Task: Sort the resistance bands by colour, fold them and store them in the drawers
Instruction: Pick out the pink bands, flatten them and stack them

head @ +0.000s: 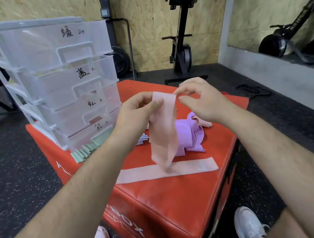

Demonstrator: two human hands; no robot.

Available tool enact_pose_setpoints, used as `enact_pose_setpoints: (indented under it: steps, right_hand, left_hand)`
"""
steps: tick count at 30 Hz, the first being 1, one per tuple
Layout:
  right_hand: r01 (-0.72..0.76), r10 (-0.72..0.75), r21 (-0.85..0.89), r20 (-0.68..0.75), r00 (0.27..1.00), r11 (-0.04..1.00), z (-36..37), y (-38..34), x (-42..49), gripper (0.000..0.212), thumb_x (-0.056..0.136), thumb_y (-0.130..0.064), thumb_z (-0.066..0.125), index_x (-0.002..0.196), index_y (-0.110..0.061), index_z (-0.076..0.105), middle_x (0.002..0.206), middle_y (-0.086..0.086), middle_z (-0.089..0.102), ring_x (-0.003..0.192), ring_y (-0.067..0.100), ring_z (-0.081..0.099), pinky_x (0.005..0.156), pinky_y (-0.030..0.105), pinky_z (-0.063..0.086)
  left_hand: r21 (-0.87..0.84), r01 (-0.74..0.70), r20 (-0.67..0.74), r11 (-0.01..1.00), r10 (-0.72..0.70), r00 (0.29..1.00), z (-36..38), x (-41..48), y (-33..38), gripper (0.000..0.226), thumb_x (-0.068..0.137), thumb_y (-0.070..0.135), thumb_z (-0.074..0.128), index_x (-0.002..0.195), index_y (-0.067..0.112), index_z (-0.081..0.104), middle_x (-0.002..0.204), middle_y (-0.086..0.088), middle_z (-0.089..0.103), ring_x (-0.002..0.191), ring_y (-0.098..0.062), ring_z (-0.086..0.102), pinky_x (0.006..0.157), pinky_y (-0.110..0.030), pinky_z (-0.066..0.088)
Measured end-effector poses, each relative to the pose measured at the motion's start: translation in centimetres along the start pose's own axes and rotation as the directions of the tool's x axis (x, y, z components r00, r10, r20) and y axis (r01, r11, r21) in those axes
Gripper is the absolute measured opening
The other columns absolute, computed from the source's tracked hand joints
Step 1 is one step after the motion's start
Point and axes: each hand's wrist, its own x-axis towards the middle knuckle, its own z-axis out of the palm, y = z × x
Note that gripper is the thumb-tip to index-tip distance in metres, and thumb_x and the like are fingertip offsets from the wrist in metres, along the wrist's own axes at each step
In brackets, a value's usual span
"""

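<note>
A clear plastic four-drawer tower (62, 81) walls off the far left of the red padded box (173, 197). Mid-top, a lilac band heap (187, 136) sits behind the pink band (163, 130) hanging from the left hand (137, 111) and right hand (204, 100). Another flat pink strip (195, 166) spans the front; the right edge looks bare.

Soft, even indoor light, faint shadows.
Frame edges bow outward; the hanging pink band (161, 130) blurs at its lower end.

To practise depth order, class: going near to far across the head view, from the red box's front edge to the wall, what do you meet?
Flat pale-pink rubber band strip → heap of lilac rubber bands → upright black metal exercise machine.
</note>
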Motion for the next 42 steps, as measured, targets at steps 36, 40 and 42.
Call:
enact_pose_setpoints:
  steps: [36,40,42]
  right_hand:
    - [-0.074,0.027,0.258,0.181,0.983,0.963,3.0,0.1,0.3,0.015,0.09,-0.026,0.074,0.104,-0.022,0.074,0.095,-0.001,0.071,0.081,0.008,0.062,0.077,0.023,0.054]
    - [-0.104,0.05,0.204,0.252,0.966,0.973,4.0,1.2,0.0,0.017,0.097,-0.028,0.065,0.103,-0.014,0.071,0.098,0.003,0.073,0.087,0.013,0.063,0.088,0.034,0.052]
    - [-0.117,0.061,0.195,0.269,0.961,0.974,4.6,1.6,-0.1,0.018,0.099,-0.032,0.06,0.104,-0.02,0.071,0.104,0.02,0.072,0.091,0.027,0.067,0.097,0.052,0.05]
  left_hand:
    - [0.514,-0.13,-0.034,0.848,0.172,0.985,-1.3,-0.5,-0.2,0.015,0.09,0.029,0.072,0.092,0.014,0.074,0.089,0.001,0.052,0.067,-0.001,0.044,0.063,-0.006,0.037]
    - [0.429,-0.097,-0.028,0.898,0.121,0.992,-1.2,-0.7,-0.1,0.018,0.093,0.023,0.069,0.091,0.004,0.068,0.07,0.001,0.054,0.052,0.001,0.046,0.049,-0.008,0.036]
    - [0.422,-0.085,-0.027,0.903,0.106,0.994,-1.3,-0.6,-0.3,0.019,0.091,0.024,0.071,0.09,0.005,0.066,0.068,0.003,0.054,0.051,0.002,0.045,0.049,-0.009,0.036]
